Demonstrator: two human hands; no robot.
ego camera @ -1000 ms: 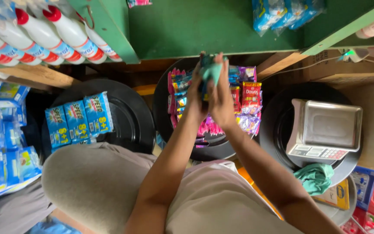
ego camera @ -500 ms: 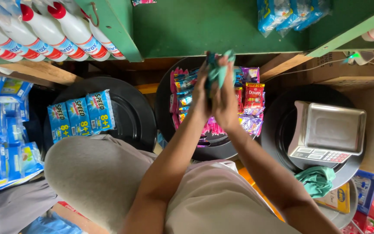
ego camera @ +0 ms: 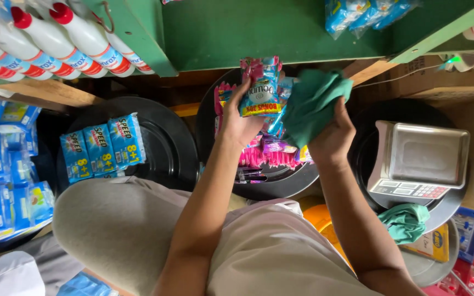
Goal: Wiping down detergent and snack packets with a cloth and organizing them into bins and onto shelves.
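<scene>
Green cloth (ego camera: 315, 107) bunching softly in the right hand (ego camera: 333, 140), fingers closed round a fistful of it, upper part flopping free beside the packets. Limp and light, by the look of it, easiest taken as a wad anywhere along its folds. Gripping a strip of glossy sachets (ego camera: 260, 87) in the left hand (ego camera: 237, 123), fingers wrapped round its lower part, thumb pressing the front; thin, crinkly and probably slippery, best pinched flat across the sealed edges rather than at the puffy middle. Both being held up over the middle black basin (ego camera: 259, 189), above more pink and purple packets (ego camera: 270, 153) heaped toward its far edge. Sitting to the right: metal-trayed scale (ego camera: 421, 159) on another black basin, a second green cloth (ego camera: 407, 222) by its near rim. Lying to the left: blue packets (ego camera: 102, 145) in a third basin.

Compared with half a second ago, hands now parting, sachets showing clear of the cloth instead of being hidden between the palms.
</scene>
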